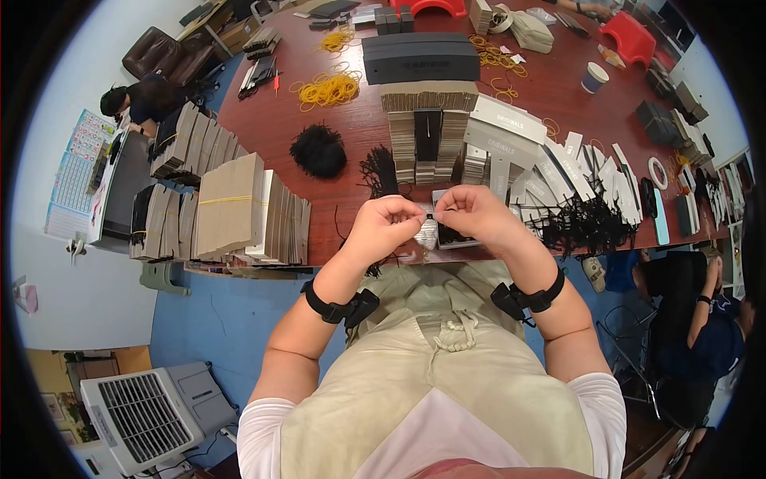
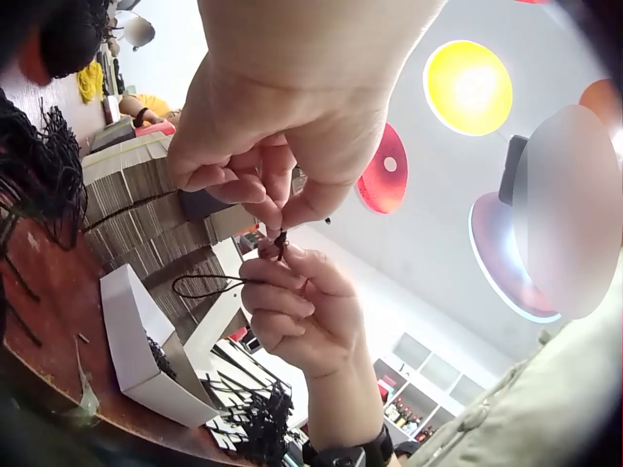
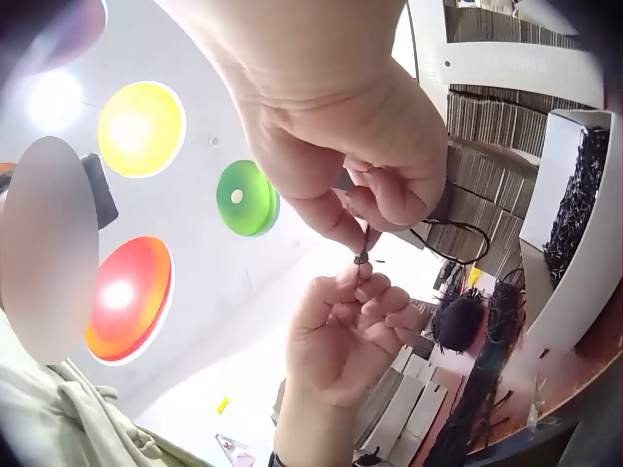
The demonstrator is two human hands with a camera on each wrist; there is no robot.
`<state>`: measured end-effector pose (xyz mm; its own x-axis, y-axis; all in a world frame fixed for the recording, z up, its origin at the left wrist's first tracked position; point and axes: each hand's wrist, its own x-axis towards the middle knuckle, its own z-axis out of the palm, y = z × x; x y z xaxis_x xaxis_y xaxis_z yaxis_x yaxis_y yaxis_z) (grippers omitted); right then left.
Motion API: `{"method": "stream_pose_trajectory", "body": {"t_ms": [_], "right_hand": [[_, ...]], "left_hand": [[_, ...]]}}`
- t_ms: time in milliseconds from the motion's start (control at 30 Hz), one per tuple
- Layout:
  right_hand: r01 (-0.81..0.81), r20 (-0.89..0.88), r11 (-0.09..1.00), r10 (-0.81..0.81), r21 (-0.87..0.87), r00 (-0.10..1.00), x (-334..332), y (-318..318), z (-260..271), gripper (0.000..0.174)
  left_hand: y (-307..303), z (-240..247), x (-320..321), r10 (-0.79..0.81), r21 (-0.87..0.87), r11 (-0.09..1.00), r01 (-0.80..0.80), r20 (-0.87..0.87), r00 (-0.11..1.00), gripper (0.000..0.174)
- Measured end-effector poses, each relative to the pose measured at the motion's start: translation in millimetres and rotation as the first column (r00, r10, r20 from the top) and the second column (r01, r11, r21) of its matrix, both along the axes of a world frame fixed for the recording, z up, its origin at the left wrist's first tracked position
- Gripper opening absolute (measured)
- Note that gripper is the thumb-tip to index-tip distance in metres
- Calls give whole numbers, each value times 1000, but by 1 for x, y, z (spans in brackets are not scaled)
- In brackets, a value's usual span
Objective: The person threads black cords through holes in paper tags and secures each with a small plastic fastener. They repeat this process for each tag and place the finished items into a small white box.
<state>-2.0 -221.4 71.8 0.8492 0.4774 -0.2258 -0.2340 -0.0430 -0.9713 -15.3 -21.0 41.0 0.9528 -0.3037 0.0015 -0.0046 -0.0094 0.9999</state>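
Both hands meet fingertip to fingertip over the table's front edge in the head view. The left hand [image 1: 384, 227] pinches one side of a thin black cord with a small dark piece [image 3: 361, 258] on it. From the other side the right hand [image 1: 479, 217] pinches the same cord between thumb and forefinger. A loop of the cord [image 2: 200, 285] hangs out beside the right hand's fingers. Just beyond the hands is an open white box [image 2: 146, 350] holding small black pieces [image 3: 581, 199].
Tall stacks of grey card [image 1: 405, 132] stand behind the hands. White tags with black cords [image 1: 586, 215] lie to the right, a black cord ball [image 1: 317, 150] and banded card stacks [image 1: 227, 207] to the left. Other people sit at both sides.
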Motion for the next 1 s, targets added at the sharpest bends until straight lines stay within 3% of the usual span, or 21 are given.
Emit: {"method": "stream_pose_trajectory", "body": {"t_ms": [100, 233, 300, 433, 533, 633, 733, 833, 933, 1000], "right_hand": [[27, 67, 1000, -26, -2, 997, 1, 1, -10, 7], [76, 159, 985, -51, -152, 986, -2, 1, -8, 7], [83, 190, 981, -49, -177, 980, -1, 0, -11, 7], [83, 154, 994, -71, -72, 986, -2, -2, -10, 9], [98, 154, 995, -94, -17, 984, -1, -1, -14, 10], [97, 177, 995, -97, 8, 979, -2, 2, -17, 9], [97, 196, 995, -101, 29, 975, -4, 3, -13, 6], [79, 298, 997, -70, -19, 952, -1, -1, -18, 7], [82, 375, 995, -57, -52, 925, 1, -4, -17, 8], [52, 322, 998, -38, -35, 946, 2, -9, -14, 7]], "left_hand": [[-1, 0, -1, -2, -11, 1000, 1, -24, 1000, 7], [0, -4, 1, 15, 27, 1000, -16, 49, 999, 7], [0, -1, 0, 0, 10, 1000, 0, -8, 1000, 7], [2, 0, 0, -81, -111, 992, 63, -170, 982, 8], [0, -2, 2, -135, -267, 960, 79, -196, 971, 11], [-3, 4, -1, -146, -146, 982, 119, -191, 971, 15], [-5, -1, -2, -132, -161, 979, 122, -56, 990, 15], [-5, -3, -7, -207, -258, 939, 226, 97, 973, 15], [-3, -5, -5, -222, -153, 954, 257, 217, 951, 16], [0, -8, -6, -204, -346, 900, 264, 201, 958, 17]]}}
